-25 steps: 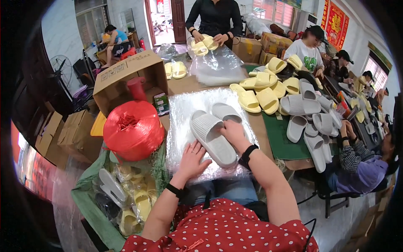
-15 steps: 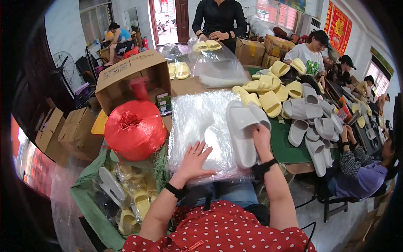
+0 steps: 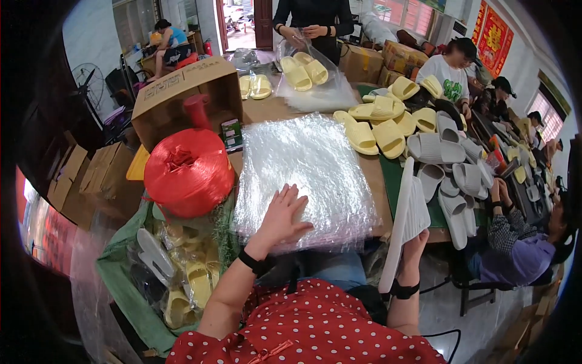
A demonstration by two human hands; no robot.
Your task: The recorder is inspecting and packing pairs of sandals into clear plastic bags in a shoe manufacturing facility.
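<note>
My left hand [image 3: 285, 213] lies with fingers stretched out on a stack of clear plastic bags [image 3: 303, 164] in front of me. At the right, beyond the stack's edge, my right hand [image 3: 416, 244] is closed on grey slippers [image 3: 402, 227]. They are turned on edge, with a sole facing the stack; whether it is one or a pair is hard to see. Past my right hand lies a heap of grey slippers [image 3: 451, 161] and yellow slippers [image 3: 388, 118]. Across the table, a person in black holds a clear bag [image 3: 288, 48] with two yellow slippers [image 3: 305, 70] in it.
Left of the stack sits a big roll of red plastic twine [image 3: 189, 173], with an open cardboard box [image 3: 182, 91] behind it. A green sack [image 3: 130, 288] of bagged slippers stands low at my left. Several co-workers sit along the right side.
My right hand has drawn the grey slippers off the stack, rightward and toward me, tipping them on edge. My left hand stays flat. Opposite, the yellow slippers now hang lower in the bag.
</note>
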